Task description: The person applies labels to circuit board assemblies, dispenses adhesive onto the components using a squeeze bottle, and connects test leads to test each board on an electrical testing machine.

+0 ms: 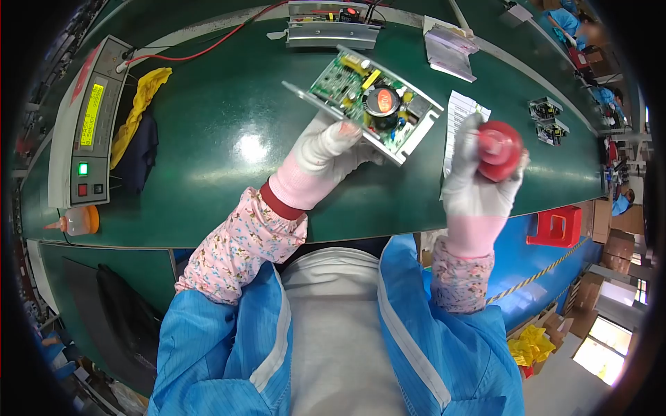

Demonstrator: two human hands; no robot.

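Note:
My left hand (333,147), in a white glove with a pink cuff, holds a metal-framed circuit board (368,104) from below, tilted above the green table. The board carries a large black round part with an orange label, a yellow part and small components. My right hand (479,173), also gloved, is closed around a round red object (499,151), slightly blurred, to the right of the board. Behind the right hand a printed paper sheet (459,114) lies on the table.
A tester with a lit yellow-green display (89,114) stands at the left, beside a yellow cloth (142,104) and an orange-capped bottle (80,220). More metal-framed units (331,33) lie at the back; small boards (548,121) sit at the right. A red stool (556,227) stands below.

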